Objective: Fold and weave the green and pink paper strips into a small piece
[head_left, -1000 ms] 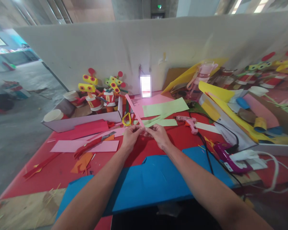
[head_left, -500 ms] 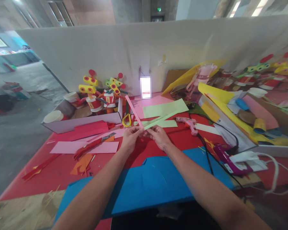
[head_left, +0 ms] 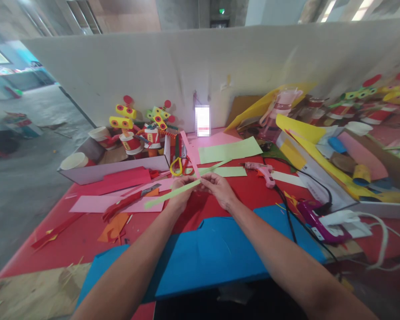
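Note:
Near the middle of the table, my left hand (head_left: 182,192) and my right hand (head_left: 219,189) pinch the spot where two narrow paper strips cross. The pink paper strip (head_left: 189,151) points up and away from my fingers. A light green paper strip (head_left: 168,195) lies slantwise over my left fingers, its lower left end blurred. Some green also reaches up right past the crossing. Fingers hide part of the joint. Just beyond sit yellow-handled scissors (head_left: 176,167), and a wide green paper piece (head_left: 230,151) rests behind the strips.
A pink glue gun (head_left: 265,172) with a black cable lies right of my hands, near a purple power strip (head_left: 315,222). At left are a red-handled cutter (head_left: 125,203) and a box (head_left: 120,171) with paper-cup figures. Blue foam (head_left: 216,249) covers the front edge.
The green strip, which pointed up and right, now runs across the pink one and over my left hand toward the lower left. Both hands stay nearly in place.

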A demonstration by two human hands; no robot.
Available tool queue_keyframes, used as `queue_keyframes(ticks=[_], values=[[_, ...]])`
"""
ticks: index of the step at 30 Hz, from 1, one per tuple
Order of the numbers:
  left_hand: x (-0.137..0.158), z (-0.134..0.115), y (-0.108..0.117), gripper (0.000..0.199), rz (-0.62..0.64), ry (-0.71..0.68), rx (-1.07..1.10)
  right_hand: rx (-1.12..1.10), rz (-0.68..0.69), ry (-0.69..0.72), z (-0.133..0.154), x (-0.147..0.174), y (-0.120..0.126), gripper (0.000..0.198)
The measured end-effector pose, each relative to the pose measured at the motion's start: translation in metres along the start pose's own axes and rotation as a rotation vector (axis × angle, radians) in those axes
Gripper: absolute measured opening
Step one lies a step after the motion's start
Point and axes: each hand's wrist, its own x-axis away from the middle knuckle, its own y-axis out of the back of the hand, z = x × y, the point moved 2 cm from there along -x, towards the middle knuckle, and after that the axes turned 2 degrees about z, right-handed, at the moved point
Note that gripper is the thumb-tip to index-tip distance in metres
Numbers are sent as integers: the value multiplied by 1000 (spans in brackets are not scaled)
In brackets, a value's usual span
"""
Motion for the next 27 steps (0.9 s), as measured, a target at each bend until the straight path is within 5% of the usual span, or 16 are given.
queue_keyframes(ticks=[10, 16, 27], values=[[-4, 7, 6, 29, 25, -11, -16, 146, -86, 56, -4, -5, 9, 38], [0, 4, 2, 31, 28, 8, -28, 25, -177, 40, -6, -7, 10, 36], [1, 1, 8, 23, -94, -32, -192, 25, -6, -42, -3, -3, 0, 38]])
